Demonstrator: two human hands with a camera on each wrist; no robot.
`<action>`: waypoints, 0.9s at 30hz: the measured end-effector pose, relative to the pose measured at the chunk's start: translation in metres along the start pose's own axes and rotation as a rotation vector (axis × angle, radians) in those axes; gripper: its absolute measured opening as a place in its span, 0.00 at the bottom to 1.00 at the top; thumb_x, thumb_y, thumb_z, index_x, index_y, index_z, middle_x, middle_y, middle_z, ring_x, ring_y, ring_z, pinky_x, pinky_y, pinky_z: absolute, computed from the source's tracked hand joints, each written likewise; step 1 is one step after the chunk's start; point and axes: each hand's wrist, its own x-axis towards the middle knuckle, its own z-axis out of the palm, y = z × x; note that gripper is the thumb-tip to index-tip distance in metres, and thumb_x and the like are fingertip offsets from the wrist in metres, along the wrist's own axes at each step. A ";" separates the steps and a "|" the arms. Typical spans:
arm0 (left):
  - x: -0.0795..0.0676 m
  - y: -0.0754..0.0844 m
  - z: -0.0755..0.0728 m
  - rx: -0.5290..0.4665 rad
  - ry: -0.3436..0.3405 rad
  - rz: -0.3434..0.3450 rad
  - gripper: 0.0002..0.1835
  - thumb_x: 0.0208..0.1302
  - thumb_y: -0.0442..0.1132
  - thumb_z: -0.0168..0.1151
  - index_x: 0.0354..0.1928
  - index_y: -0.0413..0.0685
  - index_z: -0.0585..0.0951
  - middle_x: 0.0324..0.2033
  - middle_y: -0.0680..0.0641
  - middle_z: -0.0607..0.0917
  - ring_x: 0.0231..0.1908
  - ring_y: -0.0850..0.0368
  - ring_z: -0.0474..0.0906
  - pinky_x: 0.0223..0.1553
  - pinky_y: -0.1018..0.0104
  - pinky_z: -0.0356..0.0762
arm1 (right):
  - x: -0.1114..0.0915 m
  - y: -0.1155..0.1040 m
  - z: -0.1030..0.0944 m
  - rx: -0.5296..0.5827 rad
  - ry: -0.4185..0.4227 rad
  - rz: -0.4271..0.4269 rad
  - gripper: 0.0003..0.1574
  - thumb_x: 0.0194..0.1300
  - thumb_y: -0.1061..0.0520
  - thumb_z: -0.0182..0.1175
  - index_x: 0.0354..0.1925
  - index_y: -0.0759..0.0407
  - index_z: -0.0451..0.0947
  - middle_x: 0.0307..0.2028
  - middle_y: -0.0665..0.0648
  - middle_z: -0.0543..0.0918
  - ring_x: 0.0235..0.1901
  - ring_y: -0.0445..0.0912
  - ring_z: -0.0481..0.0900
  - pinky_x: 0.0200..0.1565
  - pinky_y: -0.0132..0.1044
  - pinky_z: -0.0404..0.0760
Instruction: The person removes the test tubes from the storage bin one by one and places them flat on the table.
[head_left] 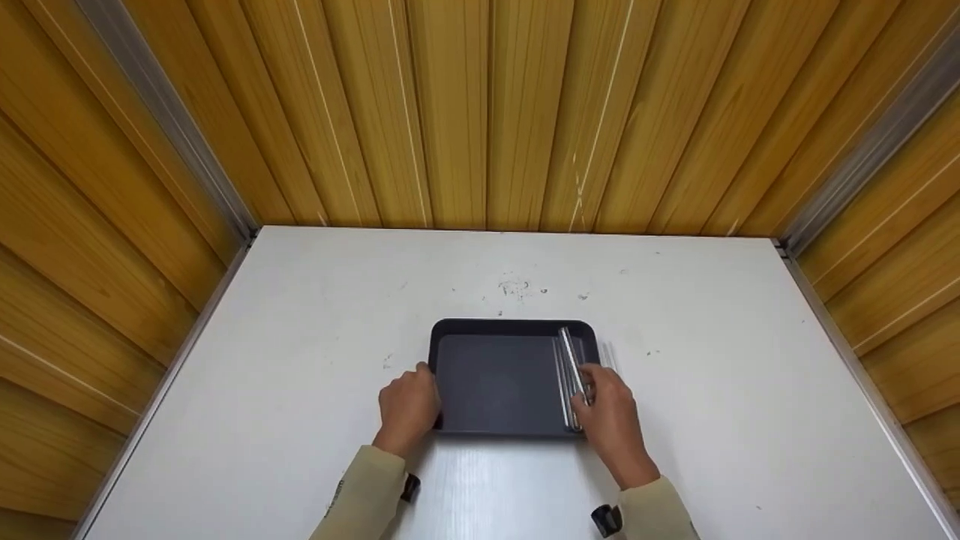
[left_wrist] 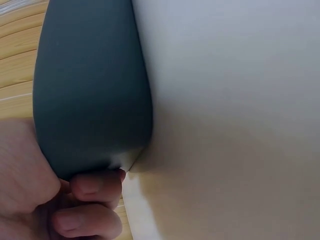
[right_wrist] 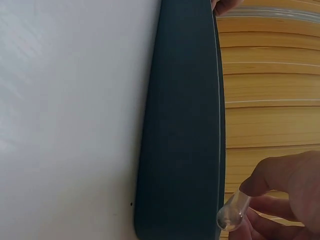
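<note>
A dark grey rectangular tray [head_left: 491, 382] lies on the white table. At its left side, my left hand [head_left: 409, 405] grips the rim; in the left wrist view curled fingers [left_wrist: 92, 200] hook around the dark wall. Over the tray's right end, my right hand [head_left: 611, 409] pinches a clear test tube [head_left: 571, 352] between thumb and fingers. It slants away from me, and its rounded end [right_wrist: 231, 219] shows beside the tray wall in the right wrist view. Several more clear tubes [head_left: 561, 390] lie side by side beneath it, along the tray's right side, partly hidden by the hand.
The white table [head_left: 337, 300] reaches out on all sides of the tray, with small dark scuffs [head_left: 516, 288] behind it. Wood-patterned panels [head_left: 450, 112] wall in the back and both sides. Faint clear streaks [head_left: 609, 355] show just right of the tray.
</note>
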 end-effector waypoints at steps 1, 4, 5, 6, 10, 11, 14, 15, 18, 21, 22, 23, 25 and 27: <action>0.000 0.000 0.000 -0.001 -0.002 -0.002 0.11 0.67 0.37 0.57 0.29 0.38 0.79 0.18 0.40 0.82 0.16 0.48 0.78 0.16 0.56 0.70 | 0.000 0.000 0.000 0.000 0.001 -0.003 0.23 0.56 0.68 0.62 0.52 0.67 0.77 0.36 0.57 0.80 0.34 0.43 0.75 0.36 0.38 0.75; 0.001 0.000 0.000 -0.005 -0.009 0.002 0.11 0.68 0.38 0.57 0.29 0.38 0.79 0.18 0.40 0.82 0.17 0.47 0.79 0.16 0.55 0.70 | 0.000 0.001 0.001 0.000 0.005 -0.008 0.23 0.56 0.69 0.62 0.52 0.67 0.77 0.36 0.57 0.80 0.34 0.43 0.75 0.36 0.39 0.75; 0.001 0.000 0.000 -0.007 -0.009 0.007 0.11 0.68 0.38 0.57 0.30 0.38 0.79 0.18 0.40 0.82 0.17 0.47 0.79 0.16 0.55 0.70 | 0.000 0.001 0.000 0.002 0.006 -0.007 0.23 0.56 0.69 0.63 0.52 0.67 0.77 0.36 0.57 0.80 0.34 0.43 0.75 0.37 0.39 0.76; 0.001 0.000 0.000 -0.007 -0.009 0.009 0.11 0.67 0.37 0.56 0.30 0.38 0.79 0.18 0.41 0.82 0.17 0.47 0.79 0.16 0.56 0.70 | 0.000 0.002 0.000 0.002 0.008 -0.006 0.23 0.56 0.69 0.63 0.52 0.67 0.77 0.37 0.57 0.80 0.34 0.43 0.75 0.37 0.39 0.76; 0.001 0.001 -0.001 -0.003 -0.010 0.009 0.10 0.67 0.37 0.56 0.29 0.39 0.79 0.18 0.41 0.82 0.15 0.48 0.77 0.15 0.57 0.68 | 0.000 0.003 -0.003 0.005 0.021 0.006 0.23 0.55 0.68 0.64 0.52 0.66 0.77 0.37 0.56 0.80 0.35 0.43 0.76 0.37 0.39 0.76; 0.000 0.001 0.000 -0.002 -0.007 0.008 0.10 0.67 0.37 0.55 0.29 0.39 0.79 0.18 0.41 0.82 0.15 0.49 0.77 0.15 0.57 0.68 | 0.000 0.003 -0.004 0.006 0.028 0.008 0.23 0.55 0.69 0.64 0.52 0.67 0.77 0.37 0.57 0.80 0.35 0.44 0.76 0.37 0.39 0.76; 0.000 0.001 0.000 -0.002 0.012 0.011 0.10 0.67 0.37 0.56 0.29 0.40 0.79 0.17 0.41 0.82 0.15 0.48 0.76 0.15 0.56 0.67 | 0.000 0.004 -0.006 0.006 0.033 0.030 0.24 0.55 0.69 0.63 0.52 0.67 0.76 0.37 0.57 0.80 0.35 0.44 0.76 0.37 0.38 0.76; 0.000 0.001 0.000 -0.002 0.019 0.013 0.10 0.67 0.37 0.56 0.28 0.40 0.79 0.17 0.41 0.82 0.15 0.48 0.76 0.15 0.56 0.67 | 0.000 0.005 -0.006 0.007 0.032 0.035 0.24 0.55 0.69 0.62 0.52 0.67 0.76 0.37 0.57 0.80 0.35 0.44 0.76 0.37 0.38 0.76; -0.001 0.001 0.000 0.000 0.038 0.022 0.09 0.66 0.37 0.57 0.29 0.40 0.79 0.17 0.41 0.81 0.14 0.47 0.76 0.14 0.55 0.67 | 0.000 0.006 -0.007 0.007 0.026 0.050 0.24 0.55 0.69 0.61 0.53 0.67 0.76 0.37 0.57 0.80 0.35 0.44 0.76 0.37 0.38 0.76; -0.001 0.001 0.000 0.001 0.035 0.024 0.09 0.66 0.36 0.56 0.30 0.39 0.80 0.18 0.41 0.82 0.15 0.47 0.76 0.15 0.55 0.68 | 0.000 0.008 -0.007 0.008 0.022 0.061 0.24 0.55 0.68 0.61 0.53 0.67 0.76 0.37 0.57 0.80 0.35 0.44 0.76 0.37 0.38 0.76; -0.002 0.000 0.000 0.000 0.050 0.034 0.09 0.66 0.36 0.57 0.30 0.39 0.80 0.17 0.41 0.82 0.14 0.48 0.76 0.14 0.56 0.68 | -0.001 0.008 -0.007 0.008 0.025 0.062 0.24 0.55 0.68 0.61 0.53 0.67 0.76 0.37 0.57 0.80 0.35 0.44 0.76 0.38 0.38 0.76; -0.002 0.000 0.001 0.002 0.064 0.044 0.08 0.65 0.36 0.58 0.30 0.38 0.80 0.17 0.41 0.81 0.14 0.48 0.76 0.14 0.56 0.68 | -0.001 0.008 -0.007 0.010 0.025 0.065 0.24 0.55 0.68 0.61 0.53 0.67 0.76 0.38 0.57 0.80 0.35 0.44 0.77 0.38 0.39 0.76; -0.004 -0.001 0.001 0.004 0.087 0.058 0.08 0.64 0.36 0.60 0.29 0.38 0.79 0.16 0.41 0.81 0.13 0.48 0.76 0.14 0.56 0.68 | -0.001 0.010 -0.006 0.009 0.029 0.064 0.24 0.56 0.68 0.60 0.53 0.67 0.76 0.38 0.57 0.80 0.36 0.44 0.77 0.38 0.39 0.76; -0.005 -0.002 0.001 0.008 0.104 0.068 0.09 0.64 0.36 0.61 0.28 0.38 0.79 0.16 0.41 0.81 0.13 0.48 0.76 0.13 0.57 0.68 | -0.002 0.011 -0.007 0.011 0.035 0.065 0.24 0.56 0.69 0.60 0.53 0.66 0.76 0.39 0.58 0.80 0.36 0.44 0.78 0.38 0.40 0.77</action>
